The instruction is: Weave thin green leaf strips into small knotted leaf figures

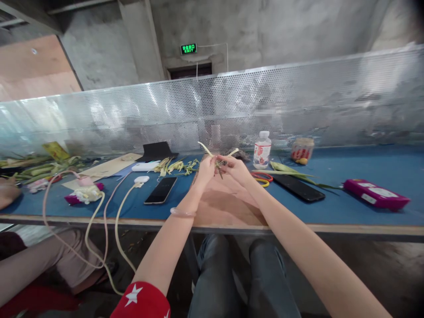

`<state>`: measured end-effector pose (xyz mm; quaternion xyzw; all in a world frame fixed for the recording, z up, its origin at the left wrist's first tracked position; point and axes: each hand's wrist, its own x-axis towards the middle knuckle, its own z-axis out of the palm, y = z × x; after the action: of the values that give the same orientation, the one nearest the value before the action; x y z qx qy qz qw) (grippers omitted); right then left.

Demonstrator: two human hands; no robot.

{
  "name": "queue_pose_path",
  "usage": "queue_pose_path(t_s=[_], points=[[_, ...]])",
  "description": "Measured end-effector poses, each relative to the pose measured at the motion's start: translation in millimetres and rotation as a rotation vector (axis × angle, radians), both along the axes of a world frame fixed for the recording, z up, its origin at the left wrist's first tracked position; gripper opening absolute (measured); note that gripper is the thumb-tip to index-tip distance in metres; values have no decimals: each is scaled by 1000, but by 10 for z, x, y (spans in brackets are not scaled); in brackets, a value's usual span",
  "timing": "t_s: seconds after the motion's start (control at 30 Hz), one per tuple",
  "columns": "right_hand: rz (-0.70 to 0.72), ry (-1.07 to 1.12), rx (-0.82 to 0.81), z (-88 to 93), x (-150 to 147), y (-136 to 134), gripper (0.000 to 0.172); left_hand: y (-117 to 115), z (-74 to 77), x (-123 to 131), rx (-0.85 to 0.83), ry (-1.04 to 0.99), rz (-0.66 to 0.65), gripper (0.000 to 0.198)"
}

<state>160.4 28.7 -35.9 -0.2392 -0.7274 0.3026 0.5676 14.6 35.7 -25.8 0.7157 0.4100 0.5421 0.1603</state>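
Above the brown board (228,203) on the table, my left hand (207,168) and my right hand (236,168) meet with bent, closed fingers. Between them is a small bundle of plant strips (220,165); pale green-white ends stick out at the upper left and upper right, and darker bits hang below. The fingers hide most of the bundle. Just behind my right hand lies a dark, tangled clump (241,154). Yellow-green plant pieces (177,166) are spread to the left of my left hand.
Phones (161,191) (300,189) lie on both sides of the board. To the right are a plastic bottle (262,152), a jar (302,150), long leaves (288,170) and a magenta box (376,194). Cables (119,221) hang over the left edge, near another person's hand (8,192).
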Motion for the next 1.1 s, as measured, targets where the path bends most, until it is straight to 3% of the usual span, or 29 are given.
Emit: queue_pose_path(t_s=[0.3,0.53,0.77,1.1], points=[[35,23,-58,24,-11,-44,58,-33,18,-3,45,-39,62,39],[27,12,-68,22,-18,-55,59,-23,29,-1,29,-100,121,43],[-120,24,-61,9,-65,-73,24,23,16,-23,17,-63,77,37],[-338,-16,-17,-90,-113,-16,10,54,-45,-1,60,29,46,27]])
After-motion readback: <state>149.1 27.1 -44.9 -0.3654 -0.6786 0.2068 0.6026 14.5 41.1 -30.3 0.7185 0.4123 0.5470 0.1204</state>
